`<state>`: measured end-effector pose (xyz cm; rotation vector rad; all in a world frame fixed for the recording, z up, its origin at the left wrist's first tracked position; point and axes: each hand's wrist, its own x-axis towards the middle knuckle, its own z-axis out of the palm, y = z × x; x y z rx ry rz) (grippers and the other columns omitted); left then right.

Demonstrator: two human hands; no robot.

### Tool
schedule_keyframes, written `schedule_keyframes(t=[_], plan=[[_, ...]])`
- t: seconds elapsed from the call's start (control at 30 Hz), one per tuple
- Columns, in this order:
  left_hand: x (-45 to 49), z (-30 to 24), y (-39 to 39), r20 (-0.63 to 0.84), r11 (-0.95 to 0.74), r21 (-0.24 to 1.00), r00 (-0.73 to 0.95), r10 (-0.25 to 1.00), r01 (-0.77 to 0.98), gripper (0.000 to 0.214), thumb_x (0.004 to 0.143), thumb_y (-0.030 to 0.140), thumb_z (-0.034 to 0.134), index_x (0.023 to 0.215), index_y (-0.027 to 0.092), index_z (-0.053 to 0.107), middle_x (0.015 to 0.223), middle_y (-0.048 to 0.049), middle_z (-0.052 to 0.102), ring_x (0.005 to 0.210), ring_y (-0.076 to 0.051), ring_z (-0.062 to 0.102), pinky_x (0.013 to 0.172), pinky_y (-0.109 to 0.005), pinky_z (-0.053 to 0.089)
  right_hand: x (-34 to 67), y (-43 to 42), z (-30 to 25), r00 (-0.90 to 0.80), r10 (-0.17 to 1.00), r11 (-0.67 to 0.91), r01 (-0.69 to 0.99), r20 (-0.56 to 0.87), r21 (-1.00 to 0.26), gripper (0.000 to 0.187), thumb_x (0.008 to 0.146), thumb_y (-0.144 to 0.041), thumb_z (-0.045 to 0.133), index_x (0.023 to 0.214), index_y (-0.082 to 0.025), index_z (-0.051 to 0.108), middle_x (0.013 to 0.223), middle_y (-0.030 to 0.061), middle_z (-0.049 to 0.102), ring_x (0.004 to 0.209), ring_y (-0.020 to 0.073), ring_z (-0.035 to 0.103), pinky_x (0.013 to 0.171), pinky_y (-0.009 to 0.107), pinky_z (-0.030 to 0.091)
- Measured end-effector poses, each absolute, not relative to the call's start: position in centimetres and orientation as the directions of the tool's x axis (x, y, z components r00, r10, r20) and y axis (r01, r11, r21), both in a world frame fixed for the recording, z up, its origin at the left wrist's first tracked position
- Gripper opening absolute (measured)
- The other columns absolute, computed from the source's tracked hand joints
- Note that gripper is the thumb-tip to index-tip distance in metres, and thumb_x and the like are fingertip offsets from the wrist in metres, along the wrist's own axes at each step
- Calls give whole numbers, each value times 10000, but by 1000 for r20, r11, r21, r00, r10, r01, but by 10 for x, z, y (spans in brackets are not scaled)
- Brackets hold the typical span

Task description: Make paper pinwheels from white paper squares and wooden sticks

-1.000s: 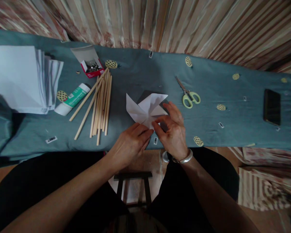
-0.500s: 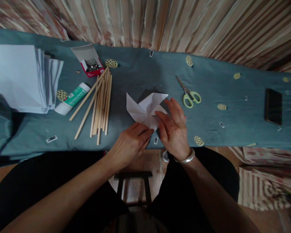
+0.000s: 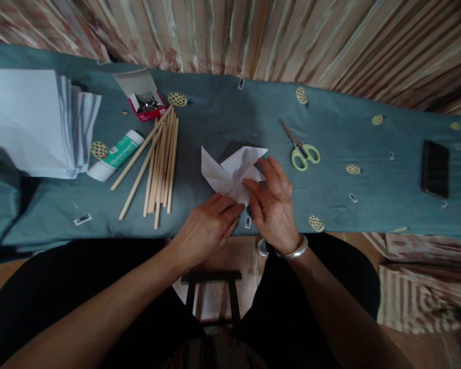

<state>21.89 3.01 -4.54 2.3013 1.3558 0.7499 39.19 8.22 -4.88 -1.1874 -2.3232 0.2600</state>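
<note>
A folded white paper pinwheel point(image 3: 236, 166) lies on the blue-green cloth between my two hands, its pointed blades standing up. At its near left edge my left hand point(image 3: 211, 220) is closed, fingertips and thumb pinching the paper's lower corner. My right hand point(image 3: 274, 205), with a silver bangle at the wrist, holds the pinwheel from the right. Its index finger presses near the middle, and the other fingers rest at the right blade. The paper under the fingers is partly hidden.
Left of the pinwheel lie several wooden sticks point(image 3: 163, 164), a glue stick point(image 3: 117, 154), an open red box of metal pins point(image 3: 149, 105) and a stack of white paper point(image 3: 26, 123). To the right are green-handled scissors point(image 3: 301, 151) and a dark phone point(image 3: 435, 169). A curtain point(image 3: 223, 38) hangs behind.
My right index finger has slid slightly left toward the pinwheel's middle, and the other right fingers have drawn a little closer. My left hand stays in place.
</note>
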Motion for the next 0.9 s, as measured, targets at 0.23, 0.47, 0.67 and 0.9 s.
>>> schedule_keyframes(t=[0.23, 0.47, 0.67, 0.9], plan=[[219, -46, 30, 272, -472, 544, 387, 881, 694, 197, 944, 145, 507, 1071, 120, 656, 944, -86, 671, 898, -207, 635, 775, -357, 597, 391, 81, -49, -500, 790, 611, 686, 353, -395, 307, 944, -146, 418, 1152, -219, 632, 1523, 87, 427, 1472, 316, 291, 1132, 572, 346], [219, -45, 30, 257, -462, 565, 386, 886, 684, 198, 935, 136, 522, 1079, 102, 654, 950, -92, 667, 909, -208, 626, 789, -348, 589, 390, 80, -50, -523, 778, 628, 677, 349, -384, 336, 904, -106, 430, 1146, -217, 636, 1532, 78, 409, 1472, 321, 287, 1140, 558, 342], [219, -45, 30, 255, -463, 561, 389, 885, 686, 196, 937, 130, 509, 1064, 119, 658, 947, -89, 665, 906, -206, 623, 789, -357, 589, 389, 79, -51, -528, 787, 616, 678, 318, -401, 374, 910, -121, 421, 1194, -257, 623, 1542, 43, 390, 1485, 326, 261, 1148, 548, 329], [219, -45, 30, 253, -467, 554, 395, 883, 689, 188, 935, 133, 515, 1050, 106, 661, 949, -91, 667, 917, -216, 626, 797, -367, 592, 389, 78, -55, -553, 774, 633, 680, 308, -369, 363, 917, -127, 415, 1220, -215, 595, 1564, 88, 341, 1503, 326, 201, 1129, 554, 333]])
